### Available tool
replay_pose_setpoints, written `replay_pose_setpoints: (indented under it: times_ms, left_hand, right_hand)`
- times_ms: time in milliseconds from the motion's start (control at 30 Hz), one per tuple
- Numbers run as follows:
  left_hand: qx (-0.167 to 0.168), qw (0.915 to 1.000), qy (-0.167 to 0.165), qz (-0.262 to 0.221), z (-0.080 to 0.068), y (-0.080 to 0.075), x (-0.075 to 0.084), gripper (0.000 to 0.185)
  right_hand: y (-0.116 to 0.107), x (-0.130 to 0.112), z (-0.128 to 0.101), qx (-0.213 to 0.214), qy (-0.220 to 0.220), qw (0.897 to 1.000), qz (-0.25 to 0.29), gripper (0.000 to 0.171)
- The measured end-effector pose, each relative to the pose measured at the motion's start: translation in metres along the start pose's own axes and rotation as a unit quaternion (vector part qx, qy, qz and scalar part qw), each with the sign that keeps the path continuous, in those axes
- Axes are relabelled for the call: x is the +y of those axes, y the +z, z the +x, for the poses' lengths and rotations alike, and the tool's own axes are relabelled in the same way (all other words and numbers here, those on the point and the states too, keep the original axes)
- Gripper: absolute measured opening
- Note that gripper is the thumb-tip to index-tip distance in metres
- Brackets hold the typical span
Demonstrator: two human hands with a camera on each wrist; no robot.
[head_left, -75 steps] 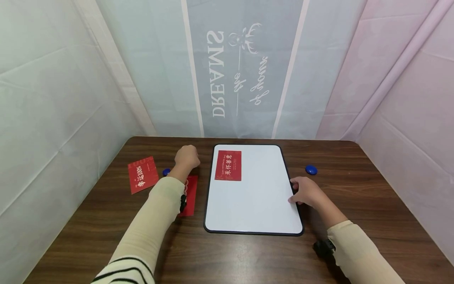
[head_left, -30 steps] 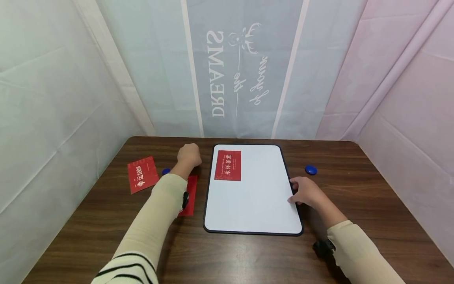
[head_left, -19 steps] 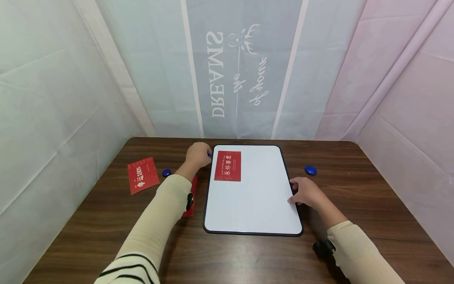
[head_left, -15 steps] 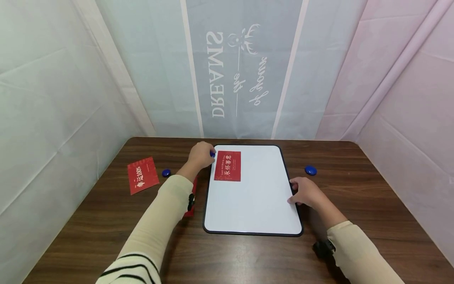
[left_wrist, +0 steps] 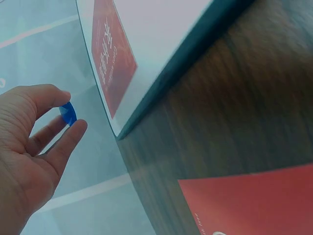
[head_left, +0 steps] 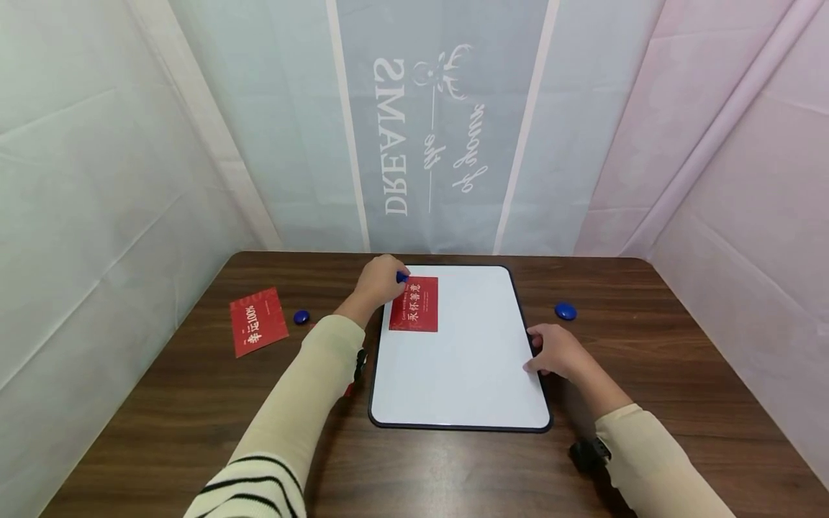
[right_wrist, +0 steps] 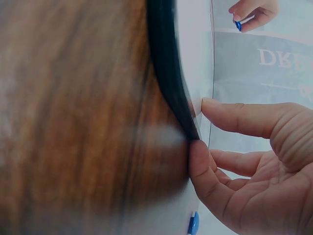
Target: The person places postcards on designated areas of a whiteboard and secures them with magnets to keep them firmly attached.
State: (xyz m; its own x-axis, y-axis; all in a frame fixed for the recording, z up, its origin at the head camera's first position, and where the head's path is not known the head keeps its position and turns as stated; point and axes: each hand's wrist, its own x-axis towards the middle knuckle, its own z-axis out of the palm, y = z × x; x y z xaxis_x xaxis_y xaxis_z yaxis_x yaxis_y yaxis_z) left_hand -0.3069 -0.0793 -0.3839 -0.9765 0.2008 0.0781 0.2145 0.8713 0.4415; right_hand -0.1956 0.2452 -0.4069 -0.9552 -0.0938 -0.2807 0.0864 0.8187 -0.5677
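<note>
My left hand (head_left: 378, 282) pinches a round blue magnet (left_wrist: 68, 113) between thumb and fingertip. In the head view it is over the far left corner of a black-rimmed whiteboard (head_left: 479, 367). A red card (head_left: 424, 306) with white lettering lies on the board there, and the magnet overlaps its upper left corner in this view. At the board's right edge, my right hand (head_left: 558, 349) grips the rim, thumb on the white face and fingers along the side, as the right wrist view shows. My left forearm hides most of another red card (left_wrist: 259, 200) on the table.
A third red card (head_left: 259, 321) lies at the left of the wooden table (head_left: 427, 475). One blue magnet (head_left: 301, 317) sits beside it, and another blue magnet (head_left: 565, 311) is right of the board. Fabric curtains (head_left: 311, 144) stand behind and along both sides.
My left hand has moved right from the table beside the board to over the card's upper left corner, bringing the blue magnet into sight. My right hand stays at the board's edge.
</note>
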Motion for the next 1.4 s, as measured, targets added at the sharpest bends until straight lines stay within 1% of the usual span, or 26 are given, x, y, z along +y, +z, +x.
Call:
replay_pose_setpoints:
  times_ms: [167, 367, 500, 600, 767, 933, 1100, 1300, 1400]
  left_hand:
    - [-0.002, 1.0, -0.002, -0.009, 0.009, 0.001, 0.006, 0.031]
    - [-0.021, 0.9996, -0.013, 0.009, 0.019, 0.001, 0.011, 0.032]
    - [-0.028, 0.9992, -0.026, 0.01, 0.025, 0.004, 0.012, 0.034]
    - [-0.032, 0.9988, -0.036, 0.003, 0.028, 0.008, 0.012, 0.034]
    - [-0.04, 0.9984, -0.039, -0.001, 0.031, 0.014, 0.011, 0.035]
    - [-0.048, 0.9975, -0.051, 0.009, 0.032, 0.015, 0.011, 0.037]
    - [-0.052, 0.997, -0.054, 0.021, 0.035, 0.015, 0.01, 0.038]
    - [-0.061, 0.9956, -0.07, 0.007, 0.038, 0.018, 0.01, 0.04]
    - [-0.065, 0.9954, -0.069, 0.012, 0.04, 0.021, 0.008, 0.035]
  right_hand:
    - [-0.001, 0.0, 0.001, 0.001, 0.0, 1.0, 0.0, 0.076]
    - [-0.001, -0.002, 0.003, 0.0, 0.002, 1.0, 0.002, 0.076]
    - [-0.001, -0.003, 0.003, -0.001, 0.004, 1.0, 0.001, 0.076]
    - [0.0, -0.004, 0.003, -0.002, 0.006, 1.0, 0.0, 0.076]
    - [-0.001, -0.004, 0.002, -0.003, 0.012, 1.0, 0.006, 0.076]
    - [-0.003, -0.005, 0.002, -0.003, 0.012, 1.0, 0.01, 0.076]
    - [-0.005, -0.006, 0.001, -0.003, 0.008, 1.0, 0.01, 0.076]
    - [-0.005, -0.006, 0.001, -0.005, 0.011, 1.0, 0.011, 0.076]
    - [-0.004, -0.007, 0.001, -0.005, 0.015, 1.0, 0.012, 0.076]
